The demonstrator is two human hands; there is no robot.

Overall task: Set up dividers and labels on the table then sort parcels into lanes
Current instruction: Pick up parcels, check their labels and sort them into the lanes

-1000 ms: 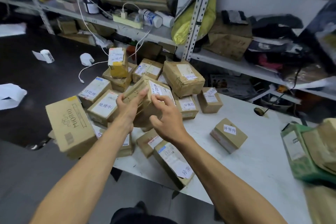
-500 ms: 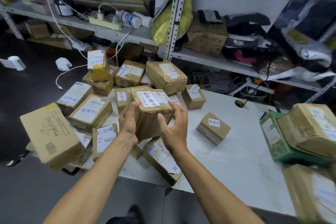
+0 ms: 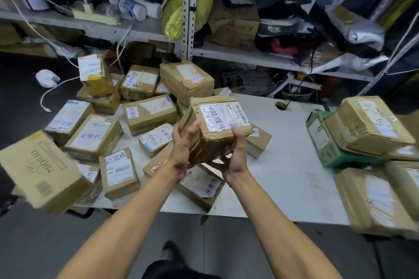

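Bearing "处理中" label, seemingly crumpled parcel (image 3: 217,127)

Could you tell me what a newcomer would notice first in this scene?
Both hands, left hand and right hand, hold a taped brown cardboard parcel above the white table. Behind and left of it lies a heap of labelled cardboard parcels; a green carton sits under parcels at right.

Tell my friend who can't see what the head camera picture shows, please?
Two bare hands, left hand and right hand, hold a taped cardboard parcel labelled 处理中 above a white table crowded with labelled parcels; cluttered metal shelves stand behind.
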